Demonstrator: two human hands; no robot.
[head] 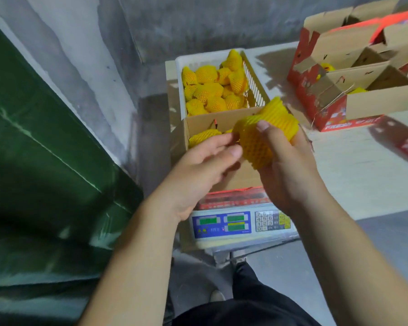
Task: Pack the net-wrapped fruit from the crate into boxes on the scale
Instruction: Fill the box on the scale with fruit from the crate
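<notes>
A white crate (212, 58) at the back holds several fruits in yellow foam nets (212, 90). In front of it an open cardboard box (207, 121) stands on the scale (240, 225), with a netted fruit (201, 135) inside at the left. My right hand (290, 168) grips two netted fruits (266, 132) above the box. Just left of them, my left hand (203, 168) has its fingers apart, thumb and fingertips touching the nearer net.
Open red-and-brown cartons (353, 74) with some netted fruit inside sit on the pale table (363, 165) at the right. A dark green tarp (45, 161) fills the left side. A grey wall stands behind the crate.
</notes>
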